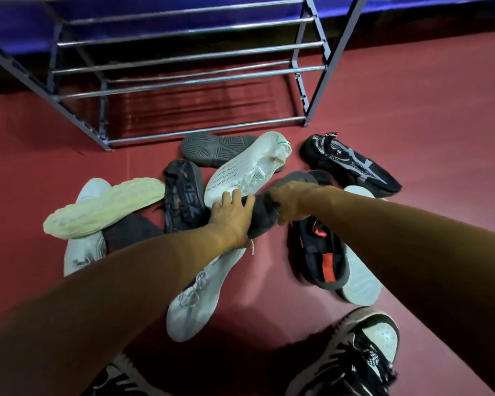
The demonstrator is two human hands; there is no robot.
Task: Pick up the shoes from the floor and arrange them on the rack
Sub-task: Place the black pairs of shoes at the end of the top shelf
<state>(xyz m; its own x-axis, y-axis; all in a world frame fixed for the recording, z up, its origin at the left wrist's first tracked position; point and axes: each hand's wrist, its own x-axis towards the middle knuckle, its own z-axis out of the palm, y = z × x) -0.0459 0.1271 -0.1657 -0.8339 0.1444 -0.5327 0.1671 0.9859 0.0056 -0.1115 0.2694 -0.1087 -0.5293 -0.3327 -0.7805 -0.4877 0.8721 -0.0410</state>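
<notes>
dark red floor (412, 110), blue wall band (17, 27) behind — dim light

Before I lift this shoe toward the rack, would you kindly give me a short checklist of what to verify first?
1. Hold on the dark grey shoe: the left hand and the right hand both grip it. Ok.
2. Shoe free of the pile: it lies against the white knit sneaker and the black shoe with the red tab. Cannot tell if anything snags.
3. Room on the rack: no shoe sits on the visible bars. Ok.
4. Way to the rack: an upturned grey-soled shoe lies before the bottom bar. Not ok; probably lift over it.
5. Matching shoe located: cannot tell.
</notes>
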